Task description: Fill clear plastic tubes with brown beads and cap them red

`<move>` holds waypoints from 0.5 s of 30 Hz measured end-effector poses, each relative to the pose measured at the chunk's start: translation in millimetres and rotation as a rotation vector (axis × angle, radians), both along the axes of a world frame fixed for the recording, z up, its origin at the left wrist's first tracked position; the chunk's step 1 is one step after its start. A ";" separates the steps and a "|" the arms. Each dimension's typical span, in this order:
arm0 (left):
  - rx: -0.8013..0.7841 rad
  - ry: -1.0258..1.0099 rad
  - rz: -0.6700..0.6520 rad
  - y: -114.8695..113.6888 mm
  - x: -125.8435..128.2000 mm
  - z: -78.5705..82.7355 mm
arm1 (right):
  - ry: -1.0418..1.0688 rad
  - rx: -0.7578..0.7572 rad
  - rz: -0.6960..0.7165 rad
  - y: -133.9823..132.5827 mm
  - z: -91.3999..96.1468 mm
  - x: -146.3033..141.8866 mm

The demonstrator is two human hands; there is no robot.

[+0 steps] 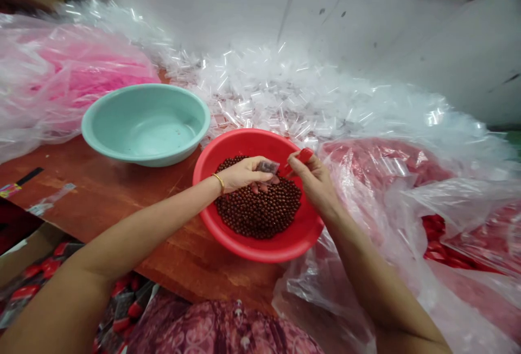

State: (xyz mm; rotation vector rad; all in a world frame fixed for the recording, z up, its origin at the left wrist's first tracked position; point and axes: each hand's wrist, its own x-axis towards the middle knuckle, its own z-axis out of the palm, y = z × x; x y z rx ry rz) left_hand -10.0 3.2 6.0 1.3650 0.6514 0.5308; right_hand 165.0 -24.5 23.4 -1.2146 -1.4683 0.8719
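My left hand point(241, 174), with a gold bangle at the wrist, is closed around a small clear plastic container point(268, 166) that has dark contents. Just to its right, my right hand point(316, 180) pinches a small red plastic cap point(304, 155) between thumb and fingers. The container and the cap are apart. Both hands are above a red basin point(260, 254), which holds many shiny dark brown beads point(260, 213). Part of the beads is hidden behind my left hand.
A pale green basin point(146, 156) stands left on the brown tabletop point(179, 256). Clear plastic containers point(252, 82) are heaped along the wall. Pink pieces lie in a bag point(81, 71) far left; bagged red pieces point(443, 251) are at right. Red-capped containers point(122, 310) fill a box lower left.
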 end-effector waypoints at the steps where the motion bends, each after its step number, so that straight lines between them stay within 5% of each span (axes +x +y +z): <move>1: 0.069 -0.019 0.050 0.0 0.0 -0.9 | 0.045 -0.011 -0.011 2.3 -1.5 0.3; 7: 0.454 -0.123 0.151 0.9 3.4 -8.9 | 0.055 -0.095 0.056 -0.5 1.4 2.8; 15: 0.262 -0.079 0.116 -1.0 1.4 -3.7 | 0.093 -0.210 0.133 -5.7 6.1 1.7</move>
